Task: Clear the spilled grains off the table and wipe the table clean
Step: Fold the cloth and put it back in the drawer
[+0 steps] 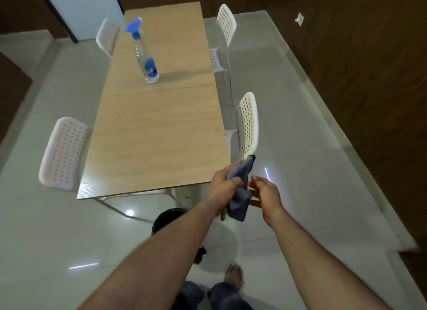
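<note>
Step in hand: probably bunching the grey cloth (240, 189) before wiping; best to fold it into a flat pad, then sweep the light wooden table (157, 136) toward one edge.
Left hand (223, 189): fingers curled round the cloth, gripping it beside the table's near right corner.
Right hand (265, 194): fingers loosely spread, just beside the cloth; contact unclear.
Grains: none discernible on the tabletop.
Clear blue-triggered spray bottle (145, 55): upright mid-table.

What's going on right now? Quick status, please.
Left hand grips grey cloth; right hand open beside it. Table shows no grains. Spray bottle stands mid-table.
</note>
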### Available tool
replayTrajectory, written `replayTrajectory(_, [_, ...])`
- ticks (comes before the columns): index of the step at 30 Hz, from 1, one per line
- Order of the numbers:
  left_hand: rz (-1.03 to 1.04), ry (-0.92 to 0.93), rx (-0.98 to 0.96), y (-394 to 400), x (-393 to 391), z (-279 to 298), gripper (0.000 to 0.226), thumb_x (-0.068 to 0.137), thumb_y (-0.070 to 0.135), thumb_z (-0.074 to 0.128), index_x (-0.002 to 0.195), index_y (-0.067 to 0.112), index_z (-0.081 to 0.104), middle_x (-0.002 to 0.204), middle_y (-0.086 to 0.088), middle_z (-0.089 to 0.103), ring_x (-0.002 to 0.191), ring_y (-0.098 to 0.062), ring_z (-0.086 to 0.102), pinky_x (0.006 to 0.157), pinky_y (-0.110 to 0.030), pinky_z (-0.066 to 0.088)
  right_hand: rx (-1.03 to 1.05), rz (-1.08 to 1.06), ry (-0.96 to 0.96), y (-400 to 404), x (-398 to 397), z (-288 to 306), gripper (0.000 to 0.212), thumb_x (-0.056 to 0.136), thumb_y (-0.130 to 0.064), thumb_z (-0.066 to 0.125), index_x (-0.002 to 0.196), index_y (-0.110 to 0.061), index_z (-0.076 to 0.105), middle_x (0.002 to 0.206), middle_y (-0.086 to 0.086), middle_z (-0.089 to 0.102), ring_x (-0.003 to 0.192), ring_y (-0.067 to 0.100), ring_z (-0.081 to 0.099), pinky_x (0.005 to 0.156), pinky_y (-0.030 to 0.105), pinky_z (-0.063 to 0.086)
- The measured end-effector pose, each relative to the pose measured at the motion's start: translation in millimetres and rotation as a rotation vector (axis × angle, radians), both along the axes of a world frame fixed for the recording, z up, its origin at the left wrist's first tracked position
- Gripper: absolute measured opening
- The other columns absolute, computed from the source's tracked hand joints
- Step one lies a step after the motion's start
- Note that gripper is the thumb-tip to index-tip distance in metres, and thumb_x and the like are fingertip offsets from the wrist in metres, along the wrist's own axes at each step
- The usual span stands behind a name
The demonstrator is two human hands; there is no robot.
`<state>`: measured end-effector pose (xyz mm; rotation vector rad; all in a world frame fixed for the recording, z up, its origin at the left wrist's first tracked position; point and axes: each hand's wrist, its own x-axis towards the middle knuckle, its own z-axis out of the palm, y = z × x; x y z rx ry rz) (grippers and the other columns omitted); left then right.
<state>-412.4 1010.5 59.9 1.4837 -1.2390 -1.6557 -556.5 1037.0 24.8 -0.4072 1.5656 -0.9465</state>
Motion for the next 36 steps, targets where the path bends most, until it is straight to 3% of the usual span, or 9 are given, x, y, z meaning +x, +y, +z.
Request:
replayTrajectory(4, [0.141, 0.291, 0.028, 18, 37, 49, 0.056, 0.075, 0.011, 0.065, 0.131, 0.016, 0.072, 0.123, -0.012, 0.075, 0.116, -0.032, 0.068, 0.095, -0.039, 0.058, -0.038, 0.195, -0.231, 3, 23, 59, 0.037, 0.104, -0.039, 0.056, 0.125, -0.015, 0.075, 0.119, 0.016, 0.076, 0.113, 0.031, 0.071, 0.094, 0.05, 0.055])
replayTrajectory(6, [0.171, 0.382, 0.029, 27, 66, 72, 0.066, 0.073, 0.016, 0.066, 0.139, 0.013, 0.066, 0.136, -0.022, 0.067, 0.13, -0.045, 0.059, 0.113, -0.057, 0.047, -0.082, 0.303, -0.299, 7, 43, 86, 0.038, 0.102, -0.035, 0.059, 0.13, -0.013, 0.072, 0.124, 0.017, 0.075, 0.118, 0.034, 0.07, 0.094, 0.052, 0.056])
replayTrajectory(8, [0.216, 0.415, 0.015, 30, 93, 88, 0.07, 0.073, 0.017, 0.065, 0.142, 0.01, 0.062, 0.141, -0.027, 0.062, 0.134, -0.051, 0.053, 0.117, -0.064, 0.04, -0.121, 0.377, -0.328, 6, 65, 103, 0.039, 0.096, -0.022, 0.065, 0.132, -0.007, 0.068, 0.125, 0.02, 0.074, 0.119, 0.038, 0.069, 0.094, 0.054, 0.059])
replayTrajectory(14, [0.24, 0.357, 0.076, 57, 196, 120, 0.056, 0.075, 0.016, 0.063, 0.126, -0.008, 0.066, 0.116, -0.026, 0.073, 0.1, -0.033, 0.072, 0.084, -0.038, 0.061, -0.196, 0.411, -0.228, 0, 154, 140, 0.044, 0.082, 0.002, 0.079, 0.125, 0.0, 0.068, 0.117, 0.025, 0.075, 0.105, 0.039, 0.072, 0.097, 0.062, 0.056])
replayTrajectory(18, [0.235, 0.132, 0.048, 77, 279, 119, 0.037, 0.091, 0.017, 0.065, 0.126, 0.006, 0.07, 0.117, -0.017, 0.076, 0.113, -0.035, 0.069, 0.102, -0.047, 0.055, -0.261, 0.458, -0.164, -2, 233, 164, 0.04, 0.08, 0.0, 0.078, 0.12, -0.005, 0.071, 0.108, 0.017, 0.078, 0.094, 0.031, 0.073, 0.079, 0.044, 0.061])
replayTrajectory(26, [0.399, 0.05, -0.096, 84, 406, 132, 0.039, 0.101, 0.02, 0.067, 0.139, 0.026, 0.06, 0.122, 0.003, 0.075, 0.111, -0.018, 0.072, 0.099, -0.048, 0.059, -0.363, 0.578, 0.019, 1, 384, 203, 0.028, 0.087, -0.001, 0.078, 0.112, -0.01, 0.072, 0.103, 0.014, 0.079, 0.095, 0.033, 0.077, 0.08, 0.049, 0.066])
replayTrajectory(29, [0.452, 0.102, -0.143, 93, 441, 140, 0.048, 0.098, 0.029, 0.072, 0.142, 0.03, 0.055, 0.123, 0.0, 0.073, 0.11, -0.018, 0.073, 0.087, -0.039, 0.062, -0.369, 0.569, 0.0, 0, 432, 212, 0.025, 0.091, -0.003, 0.075, 0.115, -0.009, 0.07, 0.104, 0.014, 0.078, 0.09, 0.028, 0.078, 0.07, 0.038, 0.064])
replayTrajectory(32, [0.379, 0.243, -0.139, 103, 480, 148, 0.06, 0.087, 0.038, 0.077, 0.142, 0.024, 0.058, 0.127, -0.008, 0.072, 0.117, -0.025, 0.07, 0.094, -0.041, 0.059, -0.348, 0.66, -0.102, 5, 481, 221, 0.024, 0.099, -0.007, 0.068, 0.122, -0.006, 0.067, 0.109, 0.018, 0.078, 0.095, 0.029, 0.079, 0.078, 0.039, 0.064])
replayTrajectory(36, [0.469, 0.502, 0.001, 101, 518, 148, 0.044, 0.09, 0.002, 0.063, 0.133, -0.003, 0.062, 0.123, -0.027, 0.071, 0.112, -0.039, 0.072, 0.092, -0.044, 0.061, -0.35, 0.72, -0.159, 4, 522, 227, 0.031, 0.099, -0.004, 0.064, 0.13, -0.005, 0.062, 0.114, 0.021, 0.077, 0.099, 0.036, 0.078, 0.091, 0.046, 0.063])
